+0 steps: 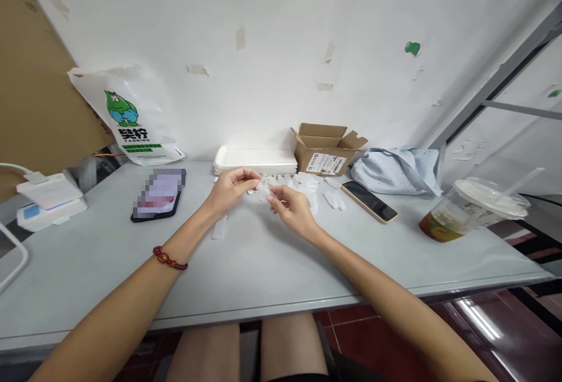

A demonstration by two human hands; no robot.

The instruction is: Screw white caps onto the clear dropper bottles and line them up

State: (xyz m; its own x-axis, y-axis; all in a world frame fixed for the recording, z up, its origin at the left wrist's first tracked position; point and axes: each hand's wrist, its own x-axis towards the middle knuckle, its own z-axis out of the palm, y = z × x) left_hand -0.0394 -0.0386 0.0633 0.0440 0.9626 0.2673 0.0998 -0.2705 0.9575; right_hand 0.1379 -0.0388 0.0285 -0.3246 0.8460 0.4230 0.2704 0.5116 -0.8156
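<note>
Between my two hands is a small clear plastic piece [265, 189], too small to make out its kind. My left hand [235, 188] pinches its upper left end with thumb and fingertips. At its lower right end, my right hand [290, 209] has its fingers closed too. Behind and beside the hands lie several loose translucent plastic pieces [334, 200] and small white bits. A flat translucent strip [219, 228] rests on the grey table [263, 270] below my left wrist. Just behind the hands stands a stack of white trays [257, 159].
An open cardboard box [327, 150] stands by the wall. To the right are a dark-screened phone [369, 200], a pale blue fabric bag [390, 171] and a lidded drink cup [468, 212] with a straw. On the left are a lit phone [160, 194], a plastic bag [132, 118] and white chargers [50, 197].
</note>
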